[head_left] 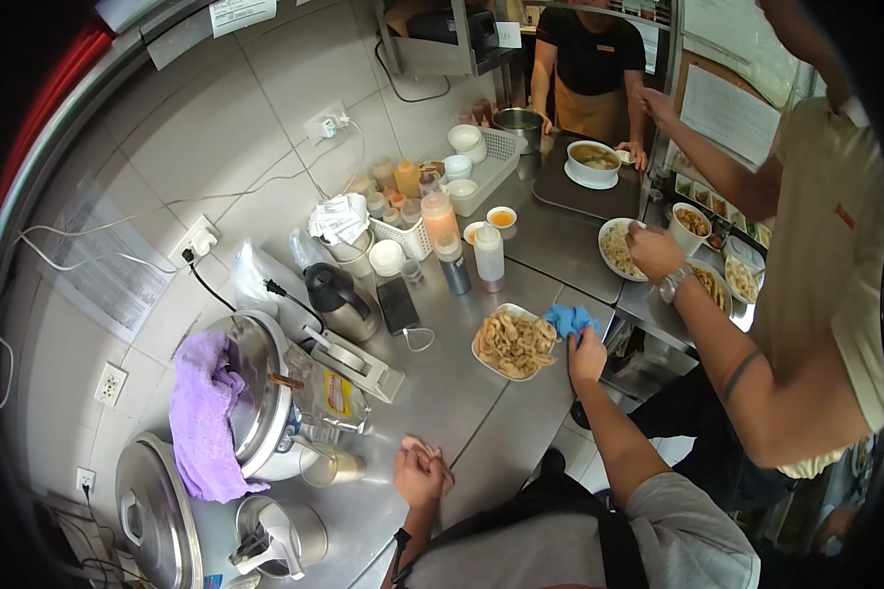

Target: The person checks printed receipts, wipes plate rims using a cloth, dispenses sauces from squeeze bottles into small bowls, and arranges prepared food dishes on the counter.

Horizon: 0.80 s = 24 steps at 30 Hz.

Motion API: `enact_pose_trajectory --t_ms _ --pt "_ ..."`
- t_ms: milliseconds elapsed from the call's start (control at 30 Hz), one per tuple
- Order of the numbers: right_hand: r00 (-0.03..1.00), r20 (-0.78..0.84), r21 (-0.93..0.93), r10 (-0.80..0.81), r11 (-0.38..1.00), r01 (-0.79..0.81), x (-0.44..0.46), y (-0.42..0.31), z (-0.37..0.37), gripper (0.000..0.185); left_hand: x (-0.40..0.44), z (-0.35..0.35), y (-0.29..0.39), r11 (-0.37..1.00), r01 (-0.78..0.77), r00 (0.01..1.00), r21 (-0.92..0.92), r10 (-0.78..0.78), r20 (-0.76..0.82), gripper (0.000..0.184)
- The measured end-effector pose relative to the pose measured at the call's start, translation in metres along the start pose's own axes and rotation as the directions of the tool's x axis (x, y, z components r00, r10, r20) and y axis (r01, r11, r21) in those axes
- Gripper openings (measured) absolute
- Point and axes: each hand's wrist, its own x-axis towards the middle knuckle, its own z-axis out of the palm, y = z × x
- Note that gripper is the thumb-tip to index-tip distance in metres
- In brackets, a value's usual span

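While right hand [587, 358] is gripping blue cloth [572, 320], fingers closed on its lower end, cloth is lying just beside white dish [491, 367] of pale brown food [517, 340] on steel desk [442, 385]. Left hand [422, 473] is resting on desk, fingers curled; cannot tell whether grip is holding anything. Squeeze bottles [489, 263] are standing beyond dish, black phone [397, 306] lying left of them. At right, co-worker's hand [658, 253] is reaching over plate [603, 243].
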Motion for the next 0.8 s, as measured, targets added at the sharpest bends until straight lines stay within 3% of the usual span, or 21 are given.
enact_pose_trajectory --t_ms 233,333,467,533,600,700,800 --pt "0.997 -0.048 0.028 -0.061 0.998 0.063 -0.002 0.002 0.000 0.020 -0.001 0.000 -0.001 1.000 0.011 1.000 -0.005 -0.011 0.011 0.027" --pt "1.000 0.010 0.024 -0.028 0.999 0.028 0.001 0.002 -0.001 0.022 0.001 0.006 -0.011 0.999 -0.019 1.000 -0.025 0.019 -0.018 0.024" --pt "0.958 0.260 -0.045 0.118 0.993 -0.110 0.016 0.008 -0.002 0.032 -0.002 0.008 -0.010 0.998 -0.012 1.000 -0.056 0.012 0.011 0.017" --pt "0.896 0.416 -0.040 0.155 0.987 -0.153 0.033 0.020 0.000 0.038 -0.005 0.007 -0.015 0.999 0.001 1.000 -0.054 0.001 0.025 0.016" --pt "0.767 0.630 0.016 0.123 0.985 -0.171 0.051 0.020 -0.019 0.045 -0.002 0.011 -0.018 0.998 0.013 0.999 -0.064 -0.011 0.032 0.017" --pt "0.670 0.740 0.201 0.054 0.933 -0.297 0.057 0.026 -0.041 0.048 0.009 0.004 -0.011 0.995 0.085 0.981 -0.048 -0.075 0.178 0.018" --pt "0.669 0.743 0.229 0.001 0.939 -0.257 0.066 0.025 -0.066 0.047 0.026 -0.001 -0.031 0.985 0.163 0.914 -0.059 -0.128 0.385 0.018"
